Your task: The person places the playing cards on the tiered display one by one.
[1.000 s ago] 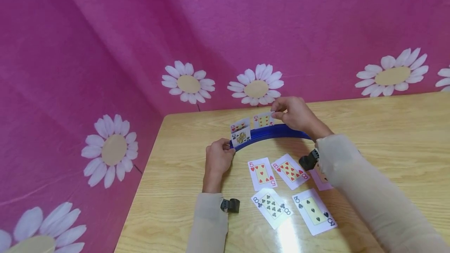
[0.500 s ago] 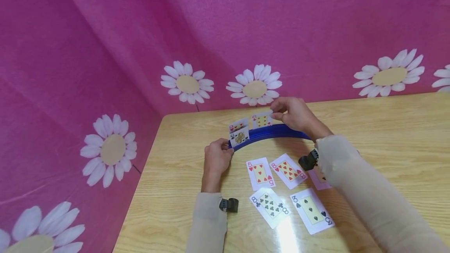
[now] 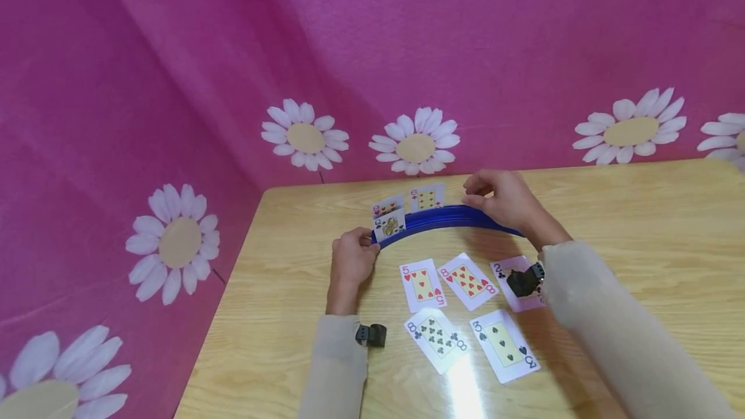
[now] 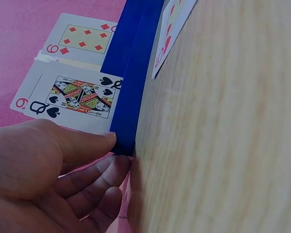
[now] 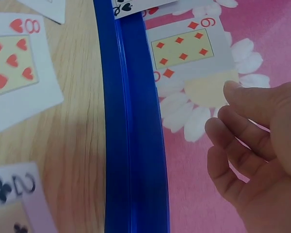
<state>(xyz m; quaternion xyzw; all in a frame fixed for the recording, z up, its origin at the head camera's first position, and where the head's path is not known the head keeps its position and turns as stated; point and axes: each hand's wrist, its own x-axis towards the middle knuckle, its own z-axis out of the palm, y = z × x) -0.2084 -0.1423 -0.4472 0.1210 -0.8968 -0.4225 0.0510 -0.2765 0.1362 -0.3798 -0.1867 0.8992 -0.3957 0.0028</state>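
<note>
A curved blue playing card holder (image 3: 445, 217) stands on the table. My left hand (image 3: 351, 262) pinches its left end between thumb and fingers, seen close in the left wrist view. In the holder near that hand, the queen of spades (image 4: 82, 97) stands in front of a red-pipped card (image 3: 385, 205), mostly hidden. The six of diamonds (image 5: 182, 44) stands upright further right, in the back slot. My right hand (image 3: 505, 199) hovers above the holder's right part, fingers loosely bent, holding nothing. A gap separates its thumb from the six of diamonds.
Face up before the holder lie the five of hearts (image 3: 421, 285), eight of hearts (image 3: 467, 281), eight of clubs (image 3: 435, 340) and three of spades (image 3: 504, 346). The right wrist camera partly covers the two of clubs (image 3: 517, 304). A pink flowered cloth (image 3: 495, 50) borders the wooden table (image 3: 268, 341).
My right hand has let go of the six of diamonds and drawn away to the right; the card stays standing in the holder. The left hand keeps its grip on the holder's end.
</note>
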